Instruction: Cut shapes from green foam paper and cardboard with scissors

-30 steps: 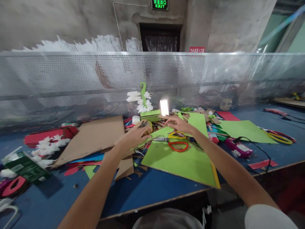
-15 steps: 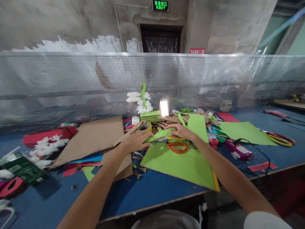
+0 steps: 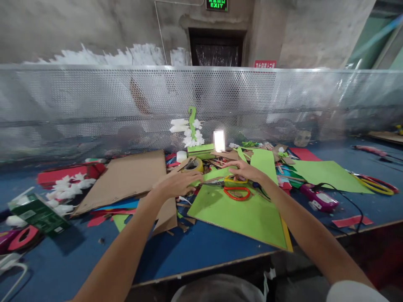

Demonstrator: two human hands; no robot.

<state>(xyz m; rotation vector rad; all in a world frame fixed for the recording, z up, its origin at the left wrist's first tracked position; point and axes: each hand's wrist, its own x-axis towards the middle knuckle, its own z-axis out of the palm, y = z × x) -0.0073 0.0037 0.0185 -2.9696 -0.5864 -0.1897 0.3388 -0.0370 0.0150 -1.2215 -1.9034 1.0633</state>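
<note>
My left hand (image 3: pixel 176 183) lies flat with its fingers stretched out over brown cardboard scraps, just in front of a yellow tape roll (image 3: pixel 193 165). My right hand (image 3: pixel 247 170) reaches to the left above a green paper strip (image 3: pixel 214 173), fingers extended and holding nothing. Scissors with red and yellow handles (image 3: pixel 236 191) rest on a big green sheet (image 3: pixel 239 214) right below my right hand. A green stand with white foam flowers (image 3: pixel 192 136) rises behind both hands.
A large cardboard sheet (image 3: pixel 126 178) lies to the left, near a red box with white foam pieces (image 3: pixel 67 184) and a green carton (image 3: pixel 39 213). At the right are a pink glue gun (image 3: pixel 318 197) with black cord, more green paper (image 3: pixel 327 172) and yellow scissors (image 3: pixel 376 183). A perforated metal screen (image 3: pixel 94 105) backs the blue table (image 3: pixel 204 245).
My left hand came off the tape roll and flattened onto the cardboard. My right hand slid slightly lower and left over the green strip. The camera shifted a little.
</note>
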